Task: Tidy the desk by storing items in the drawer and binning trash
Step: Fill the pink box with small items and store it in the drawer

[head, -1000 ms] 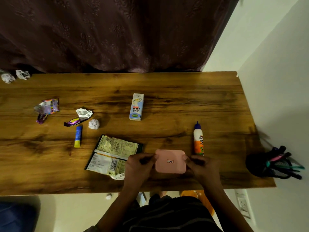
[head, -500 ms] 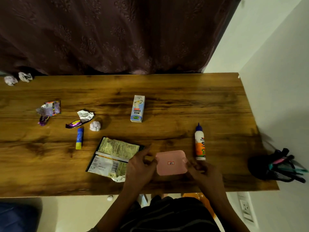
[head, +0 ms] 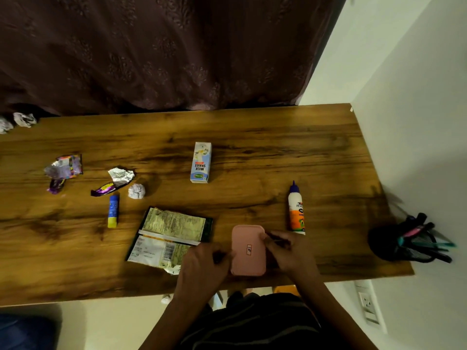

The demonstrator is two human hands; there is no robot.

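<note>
A pink box (head: pixel 248 250) sits on the desk (head: pixel 252 157), near the front edge. The left hand (head: pixel 204 267) holds its left side with curled fingers. The right hand (head: pixel 290 251) holds its right side the same way. A flat packet (head: pixel 169 236) lies just left of the box. A glue bottle (head: pixel 296 209) lies just right of it. A milk carton (head: pixel 201 162) lies farther back. A glue stick (head: pixel 113 210), a paper ball (head: pixel 136 190) and wrappers (head: pixel 113 181) lie to the left.
</note>
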